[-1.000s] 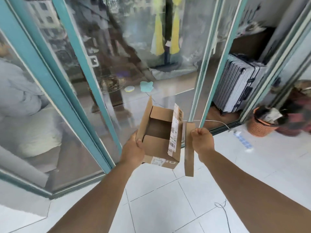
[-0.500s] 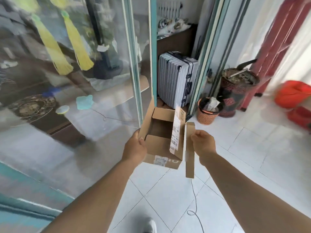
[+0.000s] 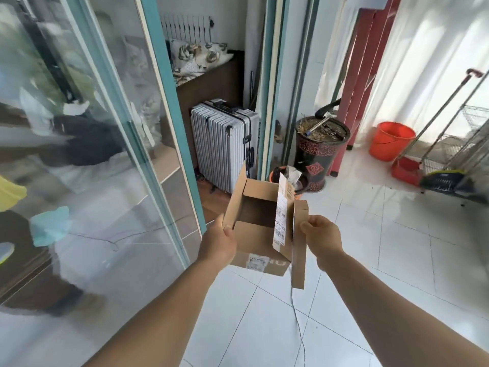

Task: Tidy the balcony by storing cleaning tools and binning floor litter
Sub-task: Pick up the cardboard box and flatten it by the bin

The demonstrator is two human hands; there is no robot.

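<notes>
I hold an empty brown cardboard box (image 3: 254,237) at chest height, its top open and a white shipping label peeling off its right side. My left hand (image 3: 218,243) grips the box's left flap. My right hand (image 3: 321,239) pinches the long right flap, which hangs down. Beyond the box, a small orange woven bin (image 3: 274,177) with crumpled litter stands on the floor, partly hidden by the box. A red dustpan (image 3: 406,170) and a long-handled tool (image 3: 444,109) lean at the right.
A ribbed silver suitcase (image 3: 222,149) stands in the doorway behind the teal sliding door frame (image 3: 172,117). A dark patterned pot (image 3: 318,154) sits beside the bin. An orange bucket (image 3: 391,140) and a wire rack (image 3: 465,144) are at the right. A thin cable (image 3: 297,319) trails across the white tiles.
The view has swung to the right, from the glass door to the balcony corner with bin, pot and bucket. Both hands keep the same hold on the box.
</notes>
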